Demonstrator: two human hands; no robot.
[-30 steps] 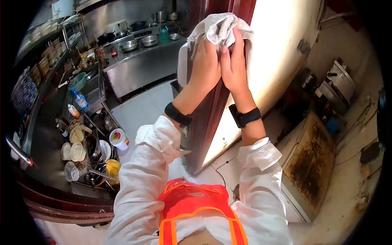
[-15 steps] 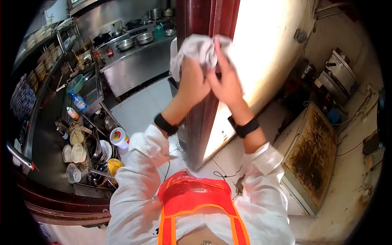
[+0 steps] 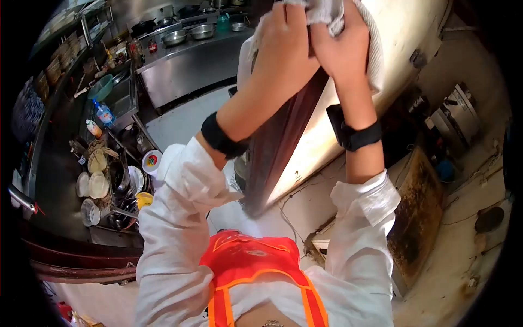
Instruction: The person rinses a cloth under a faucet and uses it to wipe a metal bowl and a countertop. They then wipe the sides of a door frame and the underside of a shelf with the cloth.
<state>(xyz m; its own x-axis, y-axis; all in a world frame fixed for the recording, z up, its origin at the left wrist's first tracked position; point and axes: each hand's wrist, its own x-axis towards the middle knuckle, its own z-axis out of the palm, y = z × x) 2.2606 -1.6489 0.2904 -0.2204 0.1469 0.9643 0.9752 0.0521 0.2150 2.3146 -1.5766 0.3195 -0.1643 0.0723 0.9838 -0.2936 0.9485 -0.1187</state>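
A whitish cloth (image 3: 376, 57) is wrapped against the dark red wooden post (image 3: 280, 144) at the top of the view. My left hand (image 3: 286, 49) is closed on the cloth on the post's left side, its back toward me. On the other side my right hand (image 3: 344, 50) has its fingers curled into the bunched fabric. Both hands are close together, and part of the cloth hangs down past the right one. The upper fingertips are partly hidden by folds and the frame's top edge.
On the left, a counter holds bowls (image 3: 98, 185), a blue-capped bottle (image 3: 103, 113) and a green basin (image 3: 101, 87). A steel worktop (image 3: 180, 73) with metal bowls stands behind. To the right is a stained board (image 3: 417, 218) beside a wall; a cable (image 3: 286, 212) lies on the floor.
Both hands and the cloth have moved up and farther apart along the post, which now looks tilted. More cloth shows to the right of my right hand.
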